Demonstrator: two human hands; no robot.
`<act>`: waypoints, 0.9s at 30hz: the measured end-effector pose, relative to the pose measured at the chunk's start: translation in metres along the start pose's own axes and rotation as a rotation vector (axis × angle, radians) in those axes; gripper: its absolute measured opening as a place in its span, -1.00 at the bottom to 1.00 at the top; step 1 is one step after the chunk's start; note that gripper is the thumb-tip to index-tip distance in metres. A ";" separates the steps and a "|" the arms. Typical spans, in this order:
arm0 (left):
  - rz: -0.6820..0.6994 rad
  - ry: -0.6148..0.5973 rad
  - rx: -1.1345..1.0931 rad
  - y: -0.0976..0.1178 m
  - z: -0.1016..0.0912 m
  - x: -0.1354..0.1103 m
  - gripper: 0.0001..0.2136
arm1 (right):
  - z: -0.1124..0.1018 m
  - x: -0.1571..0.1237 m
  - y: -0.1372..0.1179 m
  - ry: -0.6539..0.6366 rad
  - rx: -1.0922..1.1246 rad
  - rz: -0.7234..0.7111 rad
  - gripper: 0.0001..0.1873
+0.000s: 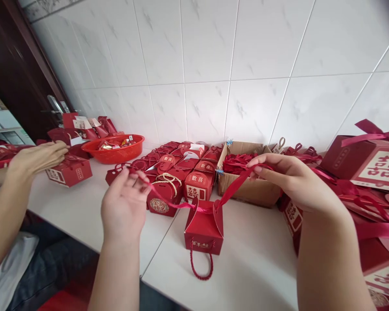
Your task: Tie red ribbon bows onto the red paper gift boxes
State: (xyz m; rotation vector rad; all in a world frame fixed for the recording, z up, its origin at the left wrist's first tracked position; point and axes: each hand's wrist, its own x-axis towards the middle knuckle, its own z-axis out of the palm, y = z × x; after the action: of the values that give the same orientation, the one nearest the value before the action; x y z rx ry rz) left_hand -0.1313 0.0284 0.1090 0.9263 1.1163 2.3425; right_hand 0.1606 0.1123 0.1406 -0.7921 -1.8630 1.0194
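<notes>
A small red gift box [203, 233] stands on the white table in front of me, its twisted cord handle [201, 276] hanging down the near side. A red ribbon [235, 188] runs across the top of the box, between its raised flaps. My left hand [126, 201] pinches one end of the ribbon, raised to the left of the box. The other end is held by my right hand [280, 181], up and to the right, with thumb and fingers pressed together. Both ribbon ends stretch outward and upward from the box.
Behind the box are several red gift boxes [199, 181] and a cardboard box [246, 188] of red ribbons. Finished-looking boxes with bows [359, 160] pile up at right. A red plastic basket [116, 153] holds wrapped sweets. At left, another person's hands [40, 160] handle a red box [71, 171].
</notes>
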 end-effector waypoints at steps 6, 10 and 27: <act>0.014 -0.444 0.001 0.033 0.072 0.008 -0.75 | -0.005 -0.003 -0.005 0.104 -0.023 -0.020 -0.81; 0.119 -0.581 0.159 0.035 0.092 0.007 -0.79 | -0.009 -0.007 -0.008 0.121 -0.079 -0.077 -0.84; 0.181 -0.523 0.026 0.018 0.111 -0.001 -0.80 | 0.010 0.012 0.000 0.073 0.090 -0.091 -0.91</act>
State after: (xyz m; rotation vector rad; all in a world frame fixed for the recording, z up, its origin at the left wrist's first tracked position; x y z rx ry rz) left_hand -0.0536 0.0760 0.1746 1.5879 0.8743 2.0294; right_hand 0.1460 0.1183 0.1422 -0.6765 -1.7624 0.9970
